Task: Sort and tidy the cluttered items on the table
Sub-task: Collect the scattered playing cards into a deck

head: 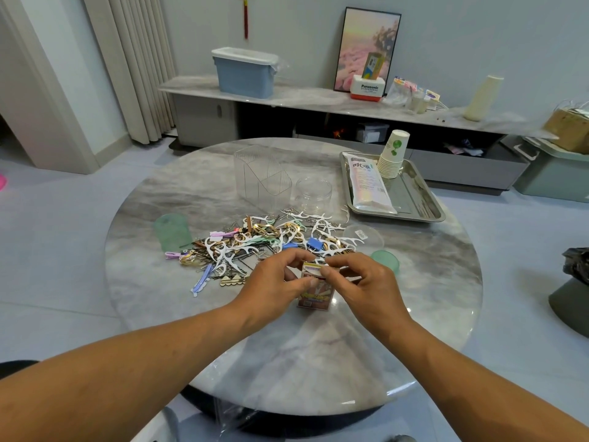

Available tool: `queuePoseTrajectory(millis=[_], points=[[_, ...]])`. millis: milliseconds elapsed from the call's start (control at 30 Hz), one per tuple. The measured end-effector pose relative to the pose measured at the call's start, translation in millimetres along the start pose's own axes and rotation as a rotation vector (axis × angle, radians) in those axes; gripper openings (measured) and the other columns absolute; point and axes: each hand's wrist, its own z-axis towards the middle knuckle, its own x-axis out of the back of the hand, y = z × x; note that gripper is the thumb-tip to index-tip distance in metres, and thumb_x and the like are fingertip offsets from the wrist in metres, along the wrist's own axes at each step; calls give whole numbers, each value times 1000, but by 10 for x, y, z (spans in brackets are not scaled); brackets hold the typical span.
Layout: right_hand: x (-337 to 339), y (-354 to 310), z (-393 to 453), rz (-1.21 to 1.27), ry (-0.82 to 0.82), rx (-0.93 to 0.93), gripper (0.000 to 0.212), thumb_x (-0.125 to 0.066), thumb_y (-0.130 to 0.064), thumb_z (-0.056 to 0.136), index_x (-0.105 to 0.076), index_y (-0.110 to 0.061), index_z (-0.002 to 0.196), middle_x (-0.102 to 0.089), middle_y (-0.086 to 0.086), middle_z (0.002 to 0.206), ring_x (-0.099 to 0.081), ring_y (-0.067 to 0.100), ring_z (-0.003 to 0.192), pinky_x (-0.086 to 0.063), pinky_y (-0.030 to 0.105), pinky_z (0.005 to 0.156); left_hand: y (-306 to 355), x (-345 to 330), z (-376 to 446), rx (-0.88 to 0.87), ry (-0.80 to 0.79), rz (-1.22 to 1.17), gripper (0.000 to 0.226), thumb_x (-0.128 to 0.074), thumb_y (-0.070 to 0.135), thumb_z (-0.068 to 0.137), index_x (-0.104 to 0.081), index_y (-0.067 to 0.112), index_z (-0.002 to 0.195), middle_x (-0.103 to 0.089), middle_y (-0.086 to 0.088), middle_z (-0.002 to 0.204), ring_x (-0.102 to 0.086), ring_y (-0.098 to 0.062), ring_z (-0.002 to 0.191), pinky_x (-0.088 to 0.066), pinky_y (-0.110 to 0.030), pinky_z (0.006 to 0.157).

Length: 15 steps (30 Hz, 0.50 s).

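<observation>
Bench (287, 352): grey marble-look top, glossy, reflecting light. Tray (427, 202): brushed metal, dull sheen. Organiser (261, 173) and jar (314, 194): clear smooth plastic. Cup stack (393, 154): matt paper. Small box (314, 291) in both hands: printed card, slightly glossy. Floss picks (318, 218): white plastic. Green lids (172, 231): translucent plastic

Clutter pile (271, 240) beyond; near table (302, 362) bare

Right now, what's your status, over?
Both hands, left and right, gripping small box. Clutter pile unsorted behind it. Nothing blocking.
</observation>
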Motion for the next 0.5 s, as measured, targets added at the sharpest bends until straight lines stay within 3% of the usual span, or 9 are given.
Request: queuePoseTrajectory(millis=[333,500], points=[[-32,16,1,-100,67,36,10,-79,-33,86,-75,-28,94,-68,-18,93,-69,1,80,-60,33,65,-20,-25,-7,-10,18,-31,30,-80,25,86,-68,37,112,-67,11,93,-62,-4,63,-58,-39,75],[-4,11,-18,-258,70,136,15,-79,-41,84,-73,-35,97,-67,-20,97,-65,1,87,-57,29,62,-38,-25,-3,-27,15,-23,30,-79,23,87,-68,37,111,-65,9,101,-65,-7,65,-60,-46,78]])
